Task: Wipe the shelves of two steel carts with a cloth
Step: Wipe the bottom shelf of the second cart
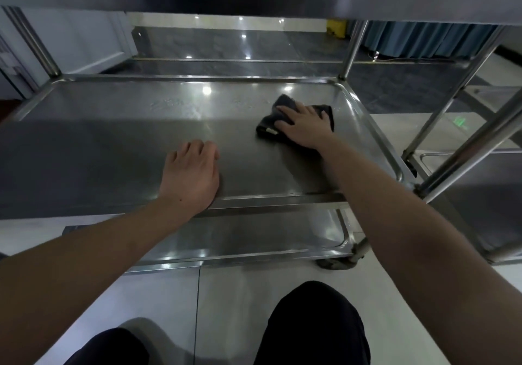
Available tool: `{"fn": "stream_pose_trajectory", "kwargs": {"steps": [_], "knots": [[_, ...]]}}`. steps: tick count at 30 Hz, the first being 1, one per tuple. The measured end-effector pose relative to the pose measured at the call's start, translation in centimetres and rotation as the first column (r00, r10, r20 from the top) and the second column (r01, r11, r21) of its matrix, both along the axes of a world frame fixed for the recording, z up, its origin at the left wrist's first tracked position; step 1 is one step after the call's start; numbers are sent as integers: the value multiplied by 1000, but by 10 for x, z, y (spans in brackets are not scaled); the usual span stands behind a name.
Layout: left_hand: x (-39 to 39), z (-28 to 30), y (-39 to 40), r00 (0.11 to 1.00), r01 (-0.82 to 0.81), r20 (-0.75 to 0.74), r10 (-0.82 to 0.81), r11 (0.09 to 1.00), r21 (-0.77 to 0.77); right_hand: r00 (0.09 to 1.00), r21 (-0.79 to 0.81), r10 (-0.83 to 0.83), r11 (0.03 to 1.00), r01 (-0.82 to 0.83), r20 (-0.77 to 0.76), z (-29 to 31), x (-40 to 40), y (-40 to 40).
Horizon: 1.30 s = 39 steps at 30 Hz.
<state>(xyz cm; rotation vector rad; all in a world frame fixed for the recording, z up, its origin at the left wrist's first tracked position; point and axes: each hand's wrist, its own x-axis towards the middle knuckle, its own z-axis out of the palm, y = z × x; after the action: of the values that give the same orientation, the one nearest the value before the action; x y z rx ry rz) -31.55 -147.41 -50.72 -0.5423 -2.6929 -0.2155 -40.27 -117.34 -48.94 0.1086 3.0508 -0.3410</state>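
Right hand lies flat, fingers spread, pressing a dark cloth onto the middle shelf of the steel cart, near the shelf's far right corner. Left hand rests palm down on the same shelf by its near edge, fingers loosely bent, holding nothing. Lower shelf shows beneath. Second cart stands just beside, at right.

One head-worn wide-angle view looks forward and down from close above the flat grey steel cart shelf, facing twelve o'clock, with dark-trousered knees at six o'clock
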Motion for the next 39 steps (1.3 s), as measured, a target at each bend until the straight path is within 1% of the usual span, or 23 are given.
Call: {"fn": "stream_pose_trajectory", "kwargs": {"steps": [5,9,12,15,21,25,28,31,37,39], "knots": [[-2,-2,1,999,-22,-23,22,1000,12,992,-2,-130,992,130,7,1,24,41],[-2,-2,0,999,-33,-18,34,999,38,982,-3,-187,982,188,17,-1,64,39],[2,0,-1,999,-45,-32,45,999,5,990,-8,-138,990,139,41,-4,93,14],[4,1,0,997,-46,-69,43,998,-42,995,2,-90,996,90,40,-6,100,-2],[0,3,7,997,-24,-79,17,996,-83,999,11,-39,999,39,-10,-1,56,17],[-1,2,7,997,-12,-83,8,998,-55,996,4,-94,996,94,-5,5,28,39],[-2,2,7,994,-16,-109,12,999,-36,995,3,-98,995,98,5,5,21,57],[-3,2,8,995,-18,-96,16,1000,-19,996,17,-95,995,94,6,5,40,68],[-4,-1,4,996,-8,-85,5,999,-35,999,41,-53,998,54,-10,-4,126,75],[-2,-2,4,997,-2,-75,-2,999,-48,999,57,-44,997,44,-2,-5,130,76]]}}
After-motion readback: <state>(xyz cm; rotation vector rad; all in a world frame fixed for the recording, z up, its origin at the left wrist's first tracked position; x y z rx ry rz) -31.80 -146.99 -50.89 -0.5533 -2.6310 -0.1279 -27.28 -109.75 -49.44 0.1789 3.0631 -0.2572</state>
